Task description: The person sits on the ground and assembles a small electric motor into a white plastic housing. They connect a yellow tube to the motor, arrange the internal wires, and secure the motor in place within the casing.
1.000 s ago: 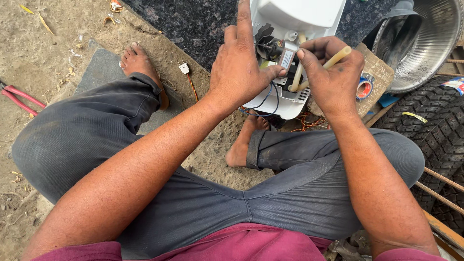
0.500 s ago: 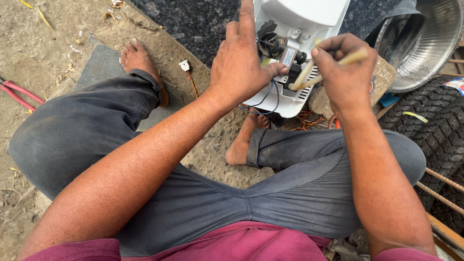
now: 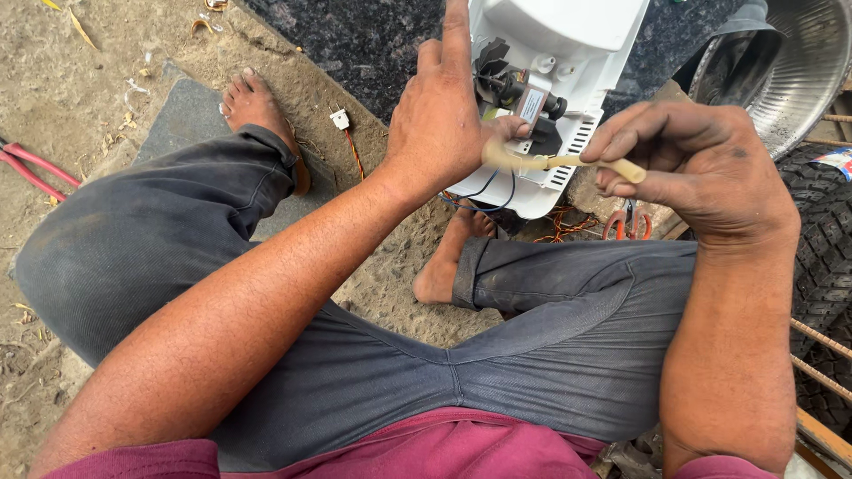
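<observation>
The person sits cross-legged on sandy ground, and both hands work over a white plastic appliance housing (image 3: pixel 568 53) that lies on a dark speckled stone slab (image 3: pixel 355 44) just past the knees. The left hand (image 3: pixel 444 115) rests against the near edge of the housing, its index finger pointing straight up and the thumb pressing one end of a pale, yellowish flexible tube (image 3: pixel 559 162) against the casing, beside a small dark motor with a fan (image 3: pixel 510 84) set into the opening. The right hand (image 3: pixel 701 168) is curled loosely closed, thumb and forefinger pinching the other end of the tube, so the tube spans the gap between the two hands in front of the housing's slotted vents. Thin blue and black wires (image 3: pixel 488 191) loop down from under the left hand; where they end is hard to make out. A small white connector on red and yellow leads (image 3: pixel 340 120) lies on the slab's edge near the bare left foot (image 3: pixel 253 102). Red-handled pliers (image 3: pixel 35 168) lie well apart at the left edge, a dented metal bowl (image 3: pixel 799 62) sits at the upper right, and a black tyre (image 3: pixel 821 257) runs along the right side.
</observation>
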### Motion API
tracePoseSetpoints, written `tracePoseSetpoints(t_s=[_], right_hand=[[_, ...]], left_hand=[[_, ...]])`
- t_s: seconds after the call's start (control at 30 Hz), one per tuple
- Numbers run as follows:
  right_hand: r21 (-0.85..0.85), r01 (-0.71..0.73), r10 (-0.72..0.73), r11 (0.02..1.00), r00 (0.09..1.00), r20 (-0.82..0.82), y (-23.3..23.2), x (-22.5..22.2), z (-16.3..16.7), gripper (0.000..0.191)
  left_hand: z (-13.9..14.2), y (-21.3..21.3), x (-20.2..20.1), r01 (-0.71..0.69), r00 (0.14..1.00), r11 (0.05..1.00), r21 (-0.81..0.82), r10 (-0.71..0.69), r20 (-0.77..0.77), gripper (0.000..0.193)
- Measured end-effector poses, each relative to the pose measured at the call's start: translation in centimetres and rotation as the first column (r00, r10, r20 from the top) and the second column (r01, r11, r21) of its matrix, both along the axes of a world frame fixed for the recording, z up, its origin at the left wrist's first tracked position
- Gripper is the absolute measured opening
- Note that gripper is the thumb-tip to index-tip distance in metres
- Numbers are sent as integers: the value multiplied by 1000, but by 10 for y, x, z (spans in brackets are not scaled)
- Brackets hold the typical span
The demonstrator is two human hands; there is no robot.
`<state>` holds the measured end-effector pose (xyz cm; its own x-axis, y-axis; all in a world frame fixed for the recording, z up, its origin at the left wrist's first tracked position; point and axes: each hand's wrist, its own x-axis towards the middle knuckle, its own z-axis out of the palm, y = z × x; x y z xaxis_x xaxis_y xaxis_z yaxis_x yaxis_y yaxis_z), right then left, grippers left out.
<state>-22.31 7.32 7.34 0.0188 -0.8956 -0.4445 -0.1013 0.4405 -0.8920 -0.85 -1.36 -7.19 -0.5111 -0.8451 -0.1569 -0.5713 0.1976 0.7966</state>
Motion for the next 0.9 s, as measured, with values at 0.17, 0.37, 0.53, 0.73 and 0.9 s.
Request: tracePoseSetpoints(t_s=[0.17, 0.37, 0.53, 0.73, 0.9], right_hand=[[-37, 357, -357, 933, 915, -186, -7, 5, -43, 8], [-169, 242, -293, 955, 846, -446, -10, 2, -80, 7], [-249, 56, -213, 967, 717, -664, -1, -5, -95, 6], [-325, 10, -249, 946, 663, -706, -3, -9, -102, 2], [-301, 34, -231, 953, 727, -647, -4, -16, -96, 5]], left_hand=[[2, -1, 0, 7, 1000, 999, -33, -6, 15, 141], [2, 0, 2, 31, 1000, 998, -59, -31, 0, 140], [2, 2, 0, 9, 1000, 999, -50, -9, -3, 139], [8, 3, -2, -15, 1000, 1000, -8, 15, -25, 141], [12, 2, -4, -24, 999, 1000, 11, 24, -22, 141]])
